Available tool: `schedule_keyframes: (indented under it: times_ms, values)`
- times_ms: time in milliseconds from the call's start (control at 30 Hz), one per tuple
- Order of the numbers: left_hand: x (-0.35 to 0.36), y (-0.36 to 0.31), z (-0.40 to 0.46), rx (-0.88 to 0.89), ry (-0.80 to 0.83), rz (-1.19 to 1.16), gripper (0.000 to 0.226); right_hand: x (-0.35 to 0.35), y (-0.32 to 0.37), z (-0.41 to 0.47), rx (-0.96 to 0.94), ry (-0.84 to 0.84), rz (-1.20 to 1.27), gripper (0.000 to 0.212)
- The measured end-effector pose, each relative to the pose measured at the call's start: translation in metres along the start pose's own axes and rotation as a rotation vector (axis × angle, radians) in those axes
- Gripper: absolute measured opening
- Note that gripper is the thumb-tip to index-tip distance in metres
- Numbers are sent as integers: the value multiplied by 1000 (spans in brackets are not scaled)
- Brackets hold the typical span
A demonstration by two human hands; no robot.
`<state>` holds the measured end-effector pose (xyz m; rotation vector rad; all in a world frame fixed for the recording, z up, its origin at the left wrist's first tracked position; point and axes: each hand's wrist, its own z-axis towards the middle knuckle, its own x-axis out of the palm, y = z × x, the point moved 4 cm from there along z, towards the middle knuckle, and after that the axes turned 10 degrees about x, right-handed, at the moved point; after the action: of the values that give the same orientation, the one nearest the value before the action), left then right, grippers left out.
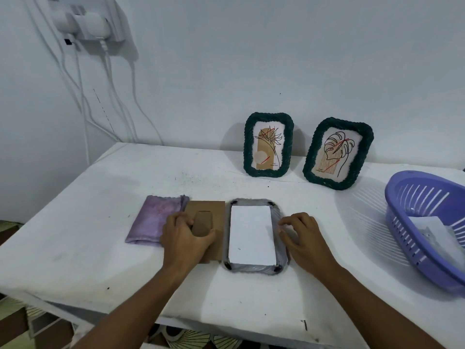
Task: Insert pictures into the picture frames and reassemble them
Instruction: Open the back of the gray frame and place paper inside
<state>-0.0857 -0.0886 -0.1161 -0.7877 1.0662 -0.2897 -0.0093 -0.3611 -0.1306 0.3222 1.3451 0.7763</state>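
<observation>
A frame (254, 267) lies face down on the tabletop (100, 235), a picture (250, 235) already in it, white back up. The step in hand looks like closing it. The left hand (185, 236) grips the backing (206, 210) just beside the frame, fingers curled on its stand flap. Next, it must go over the picture and under the corner clips. The right hand (300, 234), loosely curled, seems to touch the frame's right edge and holds nothing.
</observation>
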Motion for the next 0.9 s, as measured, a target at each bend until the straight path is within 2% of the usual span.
schedule_keyframes:
  times_ms: [367, 467, 567, 667, 767, 833, 900]
  values:
    - [2, 21, 4, 86, 44, 146, 58, 13, 34, 12, 270, 51, -384, 51]
    - [5, 15, 4, 104, 50, 290, 66, 14, 38, 13, 292, 61, -428, 56]
    - [8, -2, 5, 171, 7, 362, 55, 15, 40, 14, 306, 73, -431, 57]
    - [18, -17, 9, 306, 100, 228, 43, 14, 42, 13, 310, 77, -427, 56]
    - [29, -37, 10, 479, 207, 319, 46, 14, 44, 11, 307, 80, -414, 54]
    - [39, -41, 12, 445, 268, 360, 45, 14, 45, 10, 306, 84, -395, 53]
    - [51, -37, 13, 374, 318, 353, 54, 13, 46, 10, 304, 87, -379, 54]
